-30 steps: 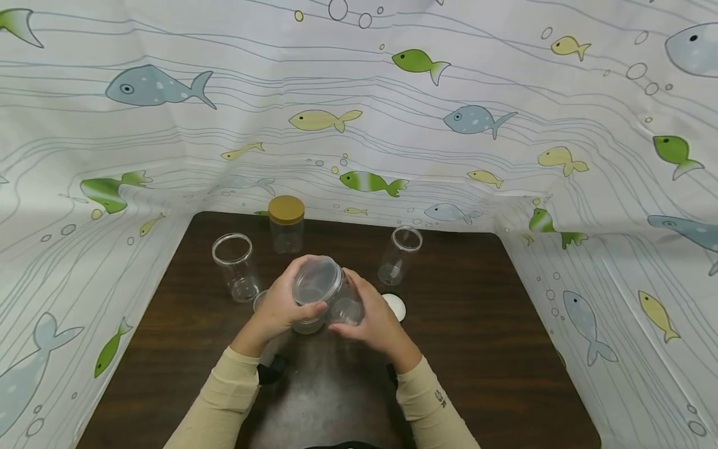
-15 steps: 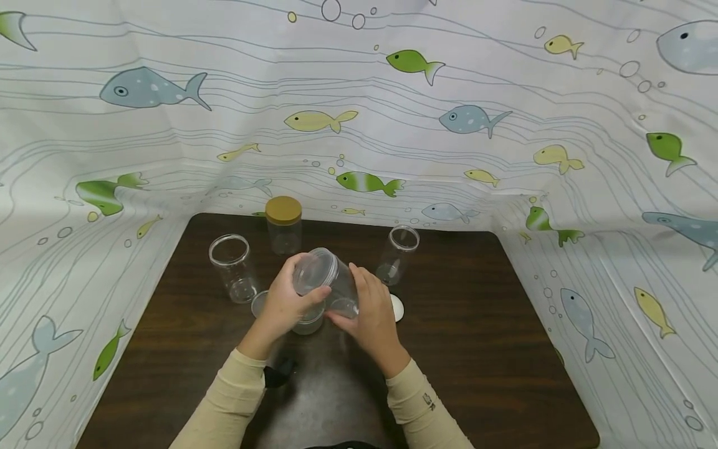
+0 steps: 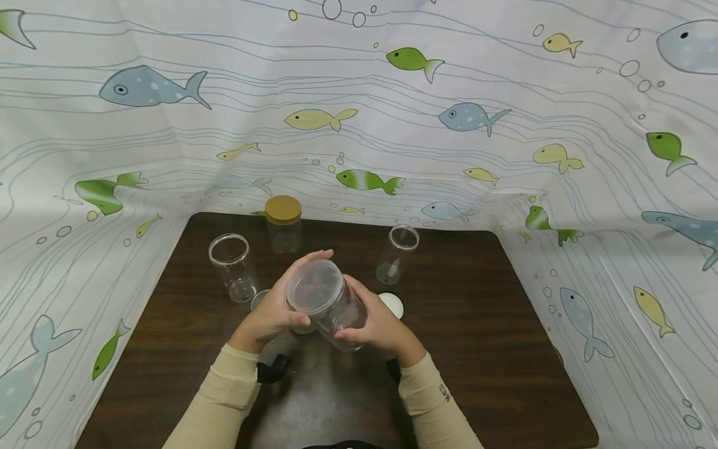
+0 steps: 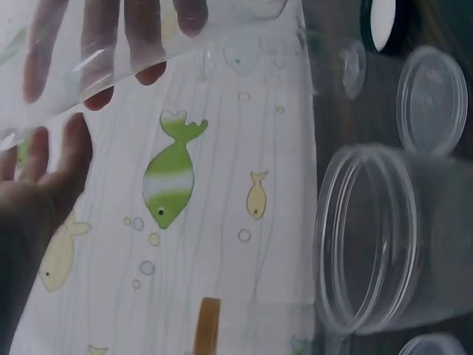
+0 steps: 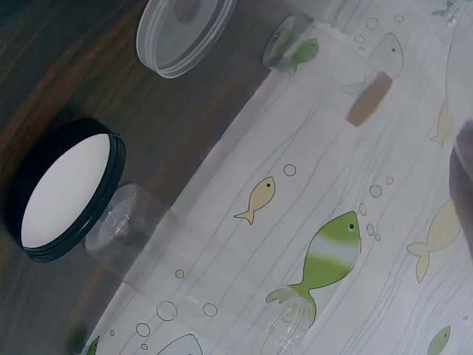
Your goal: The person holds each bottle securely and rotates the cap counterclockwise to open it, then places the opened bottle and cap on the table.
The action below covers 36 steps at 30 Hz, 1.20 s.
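Note:
A clear plastic jar (image 3: 350, 315) with a translucent screw lid (image 3: 315, 287) is held tilted above the table, its lid toward the upper left. My left hand (image 3: 268, 317) grips it around the lid end, thumb near the lid's lower edge. The jar's body is in my right hand (image 3: 384, 321), thumb across the front. Below them stands an open clear jar (image 4: 369, 244), largely hidden from the head camera. A loose translucent lid (image 4: 432, 100) lies beside that jar. To the right of my right hand lies a dark-rimmed lid (image 5: 66, 188) with a white inner face.
Toward the back of the dark table (image 3: 482, 349) stand a tall open jar (image 3: 232, 268) at left, a jar with a yellow-brown lid (image 3: 283, 224), and another open jar (image 3: 397, 255) at right. A fish-patterned sheet (image 3: 359, 125) surrounds the table's back and sides.
The held jar has turned and come slightly lower, its lid facing the head camera more. My right hand has shifted its grip around the body, and my left fingers have spread beyond the lid.

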Tool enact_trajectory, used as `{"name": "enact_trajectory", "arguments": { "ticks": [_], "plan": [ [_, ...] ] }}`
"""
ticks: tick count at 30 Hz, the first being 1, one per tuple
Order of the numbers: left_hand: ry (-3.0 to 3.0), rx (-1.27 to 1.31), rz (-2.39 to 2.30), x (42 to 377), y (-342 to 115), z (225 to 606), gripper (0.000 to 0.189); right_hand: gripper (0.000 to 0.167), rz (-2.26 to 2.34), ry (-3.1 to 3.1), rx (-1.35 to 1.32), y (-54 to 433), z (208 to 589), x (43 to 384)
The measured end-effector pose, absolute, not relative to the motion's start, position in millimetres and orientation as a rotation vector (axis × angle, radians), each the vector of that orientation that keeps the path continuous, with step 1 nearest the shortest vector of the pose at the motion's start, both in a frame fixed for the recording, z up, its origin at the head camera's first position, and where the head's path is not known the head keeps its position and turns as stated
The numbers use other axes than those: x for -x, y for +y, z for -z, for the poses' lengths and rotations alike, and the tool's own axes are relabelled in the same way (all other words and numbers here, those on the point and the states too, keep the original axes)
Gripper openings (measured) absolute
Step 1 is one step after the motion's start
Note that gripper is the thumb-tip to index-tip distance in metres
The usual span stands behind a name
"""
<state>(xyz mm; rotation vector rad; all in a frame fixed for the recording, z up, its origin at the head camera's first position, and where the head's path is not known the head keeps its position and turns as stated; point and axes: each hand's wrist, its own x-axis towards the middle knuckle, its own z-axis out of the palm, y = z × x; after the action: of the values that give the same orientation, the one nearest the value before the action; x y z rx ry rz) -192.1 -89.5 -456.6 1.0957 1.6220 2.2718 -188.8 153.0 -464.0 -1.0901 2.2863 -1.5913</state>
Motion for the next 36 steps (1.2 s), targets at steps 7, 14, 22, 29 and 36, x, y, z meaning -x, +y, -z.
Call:
{"name": "enact_trajectory", "arguments": {
  "ticks": [7, 14, 22, 29, 36],
  "plan": [
    [1.590, -1.060, -2.291, 190.0, -88.2, 459.3, 0.093, 0.095, 1.592, 2.264, 1.081, 150.7, 465.8, 188.9],
    [1.830, -0.660, -2.440, 181.5, -75.6, 455.7, 0.085, 0.104, 1.348, 2.945, 1.080, 135.0, 472.4, 183.1],
    [1.835, -0.422, -2.567, 178.5, -60.4, 454.0, 0.087, 0.109, 1.150, 3.365, 1.014, 123.2, 480.4, 179.2],
    [1.856, -0.396, -2.550, 178.5, -65.9, 450.7, 0.086, 0.109, 1.160, 3.351, 1.013, 123.1, 478.9, 178.3],
    [1.930, -0.405, -2.416, 179.3, -76.8, 447.3, 0.089, 0.108, 1.153, 3.340, 1.010, 124.5, 478.7, 177.6]
  ]
}}
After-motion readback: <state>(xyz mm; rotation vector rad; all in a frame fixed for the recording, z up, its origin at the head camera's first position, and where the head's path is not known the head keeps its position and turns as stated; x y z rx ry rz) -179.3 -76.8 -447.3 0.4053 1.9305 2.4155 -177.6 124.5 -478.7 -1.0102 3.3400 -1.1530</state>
